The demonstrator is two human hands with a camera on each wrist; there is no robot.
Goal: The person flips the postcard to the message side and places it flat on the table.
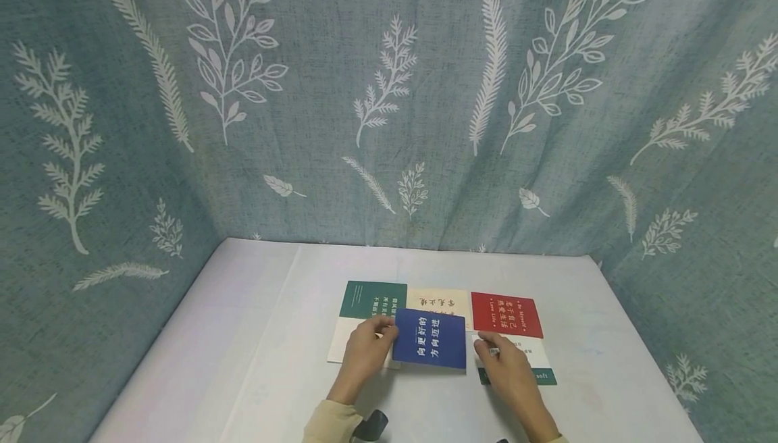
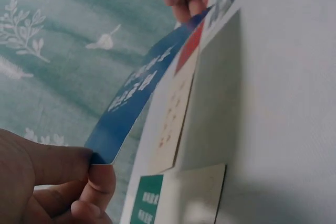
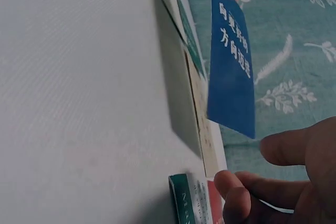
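A thin blue notebook [image 1: 429,338] with white Chinese characters is raised above the table. My left hand [image 1: 367,346] pinches it at its left edge between thumb and fingers, as the left wrist view [image 2: 128,93] also shows. To the right of the notebook, my right hand [image 1: 506,367] holds nothing; its thumb and fingers [image 3: 233,195] are apart. Below that hand lies a white notebook with a green band [image 1: 543,377], partly hidden. A red notebook [image 1: 507,315] lies just behind it. Under the blue one, a cream notebook [image 1: 440,299] is partly covered.
On the left lies a green and white notebook [image 1: 372,292], its lower part partly hidden by the left hand. All these rest on a white table [image 1: 273,362]. A teal curtain with white leaf prints [image 1: 328,125] hangs behind and along both sides.
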